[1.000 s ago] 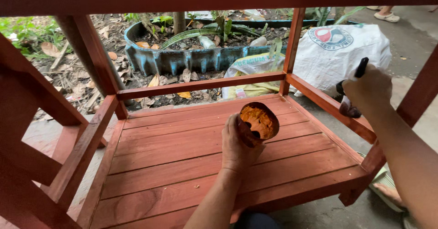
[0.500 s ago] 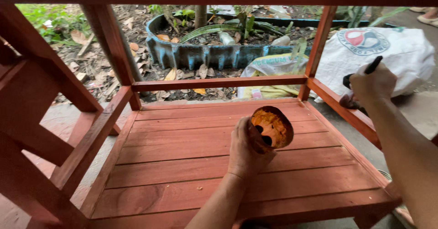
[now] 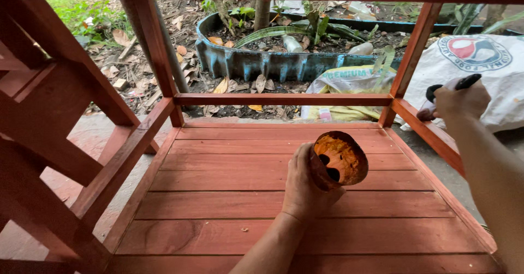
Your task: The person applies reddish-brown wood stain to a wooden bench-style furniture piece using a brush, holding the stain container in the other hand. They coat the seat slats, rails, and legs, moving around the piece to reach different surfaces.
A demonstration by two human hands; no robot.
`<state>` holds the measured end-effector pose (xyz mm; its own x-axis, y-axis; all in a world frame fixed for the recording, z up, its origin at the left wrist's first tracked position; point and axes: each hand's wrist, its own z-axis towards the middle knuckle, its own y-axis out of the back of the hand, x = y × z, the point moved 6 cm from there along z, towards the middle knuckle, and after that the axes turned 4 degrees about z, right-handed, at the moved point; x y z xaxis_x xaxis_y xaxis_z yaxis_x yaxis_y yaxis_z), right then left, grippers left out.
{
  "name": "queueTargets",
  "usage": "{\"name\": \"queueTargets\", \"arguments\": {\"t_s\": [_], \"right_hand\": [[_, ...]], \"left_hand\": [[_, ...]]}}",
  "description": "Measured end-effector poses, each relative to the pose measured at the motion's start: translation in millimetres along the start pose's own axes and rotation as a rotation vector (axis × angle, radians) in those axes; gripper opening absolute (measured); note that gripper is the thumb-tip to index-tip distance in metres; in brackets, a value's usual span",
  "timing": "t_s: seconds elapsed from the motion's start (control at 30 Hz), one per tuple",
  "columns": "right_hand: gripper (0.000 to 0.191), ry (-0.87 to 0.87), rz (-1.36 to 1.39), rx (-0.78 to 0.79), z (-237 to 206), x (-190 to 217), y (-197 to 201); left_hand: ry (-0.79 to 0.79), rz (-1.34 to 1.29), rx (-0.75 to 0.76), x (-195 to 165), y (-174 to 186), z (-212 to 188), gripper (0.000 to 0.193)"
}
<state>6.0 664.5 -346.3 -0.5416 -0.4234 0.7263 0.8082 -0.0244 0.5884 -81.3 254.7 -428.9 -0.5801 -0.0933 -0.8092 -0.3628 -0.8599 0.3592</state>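
My left hand (image 3: 303, 184) grips a small round container (image 3: 337, 160) smeared inside with orange-brown stain, tilted so its open mouth faces me, above the slatted wooden shelf (image 3: 229, 197). My right hand (image 3: 461, 100) is closed around a paintbrush with a black handle (image 3: 468, 81), its head down against the right side rail (image 3: 431, 135) of the red-brown wooden frame. The brush bristles are mostly hidden behind my hand.
Red-stained wooden posts (image 3: 150, 39) and a slanted brace (image 3: 65, 83) stand at left. Behind the frame sit a blue planter tub (image 3: 245, 61) with plants, a yellow sack (image 3: 349, 80) and a white printed sack (image 3: 480, 66) on leaf-strewn soil.
The view has shifted left and down over the shelf. My left hand with the container moved slightly right and lower in view; my right hand stays at the right rail with the brush.
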Motion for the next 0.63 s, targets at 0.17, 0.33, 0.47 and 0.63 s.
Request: {"name": "queueTargets", "arguments": {"t_s": [0.17, 0.33, 0.47, 0.63], "right_hand": [[0.043, -0.095, -0.35, 0.192, 6.3, 11.6, 18.9], [0.037, -0.106, -0.547, 0.271, -17.4, 19.8, 53.7], [0.032, 0.062, -0.769, 0.263, -48.1, 46.5, 71.3], [0.032, 0.145, -0.693, 0.421, -172.4, 91.3, 37.2]], "left_hand": [[-0.039, 0.022, -0.049, -7.6, 5.4, -1.8, 0.112], [0.007, -0.014, -0.068, -11.7, 19.0, -7.6, 0.109], [-0.029, -0.008, -0.122, -2.4, 27.6, -13.4, 0.113], [-0.033, 0.041, -0.143, 65.5, 34.3, -15.9, 0.107]]}}
